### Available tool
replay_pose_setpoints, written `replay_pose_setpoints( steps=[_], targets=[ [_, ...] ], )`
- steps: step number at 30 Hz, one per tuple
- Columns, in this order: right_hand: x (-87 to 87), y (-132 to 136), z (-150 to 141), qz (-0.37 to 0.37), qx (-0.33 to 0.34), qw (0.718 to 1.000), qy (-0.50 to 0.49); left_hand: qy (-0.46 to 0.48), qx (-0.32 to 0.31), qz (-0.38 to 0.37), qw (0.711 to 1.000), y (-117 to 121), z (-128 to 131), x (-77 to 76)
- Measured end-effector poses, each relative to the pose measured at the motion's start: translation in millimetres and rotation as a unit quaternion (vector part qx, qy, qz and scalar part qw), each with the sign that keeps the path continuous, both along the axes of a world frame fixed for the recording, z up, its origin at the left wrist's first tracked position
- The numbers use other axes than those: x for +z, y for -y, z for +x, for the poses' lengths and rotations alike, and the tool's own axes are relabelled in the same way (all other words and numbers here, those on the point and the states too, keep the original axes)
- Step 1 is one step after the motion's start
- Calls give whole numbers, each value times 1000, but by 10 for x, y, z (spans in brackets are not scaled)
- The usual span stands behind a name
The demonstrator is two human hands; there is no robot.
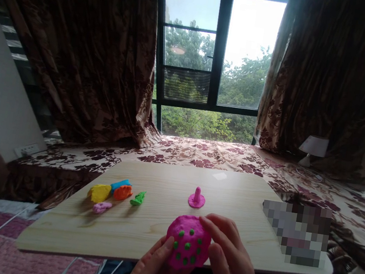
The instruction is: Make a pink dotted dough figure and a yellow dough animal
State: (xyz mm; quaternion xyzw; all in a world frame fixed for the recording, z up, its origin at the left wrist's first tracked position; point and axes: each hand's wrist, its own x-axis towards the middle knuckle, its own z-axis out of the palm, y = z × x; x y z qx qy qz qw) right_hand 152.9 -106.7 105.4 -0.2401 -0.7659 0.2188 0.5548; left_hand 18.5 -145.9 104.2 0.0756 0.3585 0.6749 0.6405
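- Pink disc [193, 241] of clay, held up at the near edge of the desk [165, 184], flat face toward the camera.
- Green dots [187, 246] pressed on that face — one in the middle, the others in a ring around it.
- Left hand [151, 270]: grip closed on the left side of the disc, thumb flat on the front near the edge, fingers behind and below.
- Right hand [235, 261]: grip narrow, closed on the right side of the disc, a fingertip on the upper right edge, thumb by the right edge.
- Just beyond the disc, on the desk: pink stand [197, 196], a round base with a stem upright from it, apart from both hands.
- Toward the left of the desk, a loose group of clay lumps: yellow lump [99, 193], blue lump [119, 185] and orange lump [122, 192] close together, pale pink lump [101, 208] nearer the camera, green lump [138, 198] a little to the right.
- At the right end of the desk, a blurred patch [298, 236] — contents impossible to tell.
- Behind the desk: flowered cloth [197, 150], then window [216, 69] between dark curtains [112, 53], with small white lamp [316, 146] at right.
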Motion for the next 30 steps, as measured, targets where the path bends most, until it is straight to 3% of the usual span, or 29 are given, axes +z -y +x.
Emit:
replay_pose_setpoints(
  steps=[6,12,25,30],
  targets=[
    [-15,-17,0,-9,12,999,28,48,3,-19,999,-28,-13,-4],
    [-66,-18,45,-12,-25,1000,-10,54,7,-58,997,-35,-17,120],
    [-89,-13,11,32,-28,999,17,20,0,16,1000,-11,-40,-106],
    [-79,-1,16,19,-23,999,13,11,-17,71,997,29,-21,-109]
  ],
)
